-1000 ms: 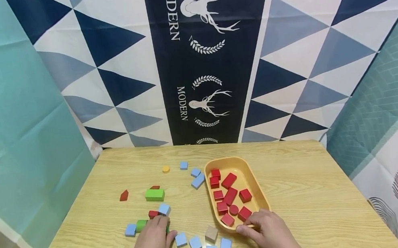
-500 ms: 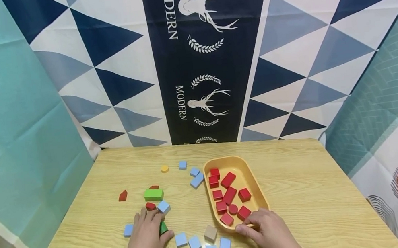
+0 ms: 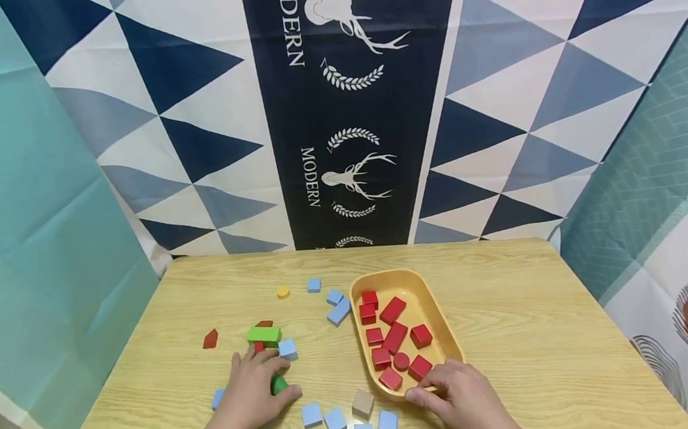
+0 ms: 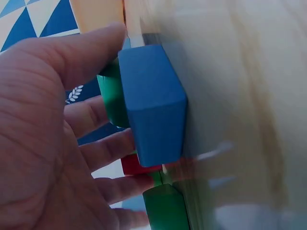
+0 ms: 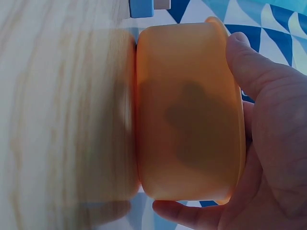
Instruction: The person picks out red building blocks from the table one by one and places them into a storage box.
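My left hand point(image 3: 250, 395) reaches over the blocks with fingers spread and fairly straight. Its fingertips are right at a small red block point(image 3: 259, 347), beside a light-blue cube point(image 3: 287, 350). A dark green block point(image 3: 278, 383) shows between thumb and forefinger. In the left wrist view, a blue block point(image 4: 153, 105) stands closest to the camera, partly covering a green block point(image 4: 113, 96); another green block point(image 4: 165, 206) is lower down. My right hand point(image 3: 464, 397) grips the near rim of a yellow-orange plastic bin point(image 3: 432, 303), which holds several red blocks point(image 3: 396, 338).
A bright green block point(image 3: 264, 335) lies beyond my left fingers, with a red piece point(image 3: 210, 338) to its left. Several blue cubes point(image 3: 335, 421) and a plain wooden cube point(image 3: 362, 403) lie between my hands. More blue blocks point(image 3: 339, 311) sit beside the bin.
My left hand has moved forward and its fingers have spread. The small red block and the light-blue cube near its fingertips have shifted away from me. My right hand stays on the bin.
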{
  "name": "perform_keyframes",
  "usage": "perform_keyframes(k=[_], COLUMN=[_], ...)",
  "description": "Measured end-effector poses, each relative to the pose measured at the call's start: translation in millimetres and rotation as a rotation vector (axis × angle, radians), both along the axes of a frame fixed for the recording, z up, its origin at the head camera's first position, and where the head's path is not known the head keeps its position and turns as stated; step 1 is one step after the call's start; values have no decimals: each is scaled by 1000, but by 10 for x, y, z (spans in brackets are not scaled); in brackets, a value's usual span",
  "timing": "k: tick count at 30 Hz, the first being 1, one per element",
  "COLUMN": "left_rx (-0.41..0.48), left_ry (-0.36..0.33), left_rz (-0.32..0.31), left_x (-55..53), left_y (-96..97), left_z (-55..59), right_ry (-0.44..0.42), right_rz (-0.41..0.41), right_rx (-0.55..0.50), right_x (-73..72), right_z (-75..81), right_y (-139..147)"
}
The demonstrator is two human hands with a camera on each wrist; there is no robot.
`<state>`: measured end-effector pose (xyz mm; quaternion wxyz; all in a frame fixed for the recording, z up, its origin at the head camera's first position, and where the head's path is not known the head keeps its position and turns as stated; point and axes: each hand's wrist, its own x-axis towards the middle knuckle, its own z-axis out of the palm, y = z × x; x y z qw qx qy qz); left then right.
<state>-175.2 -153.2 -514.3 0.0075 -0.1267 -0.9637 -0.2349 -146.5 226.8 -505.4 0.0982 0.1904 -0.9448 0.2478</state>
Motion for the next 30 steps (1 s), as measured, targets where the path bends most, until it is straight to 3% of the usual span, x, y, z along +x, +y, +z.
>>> perform_keyframes(k=[4,6,10,13,15,16,19,22,26,30], left_rx=[49,47,24,52,98,125,179,125,-16,-77], left_ry=[-46,-7,219,375,404,394,265,129,53,-2], left_rz=[60,102,130,77,15,-21,-133,-285,-499,-603], left_x=[0,6,18,8,-14,-32,-82,-171,-331,-452], left_y=[8,15,57,146,259,342,655,1037,1522,1849], left_z=[16,37,140,279,398,462,634,695,610,477], right_ry=[0,3,15,12,9,9,19,45,106,147], right_rz=[0,0,1,-5,-9,-11,-9,2,28,39], right_rx=[-2,-6,-13,-11,-10,-9,-12,-24,-45,-40], right_x=[4,7,8,7,7,6,3,5,11,23], right_z=[-7,-7,-11,-7,-7,-1,3,-11,-50,-76], right_y=[-1,-5,-12,-11,-8,-1,19,33,38,35])
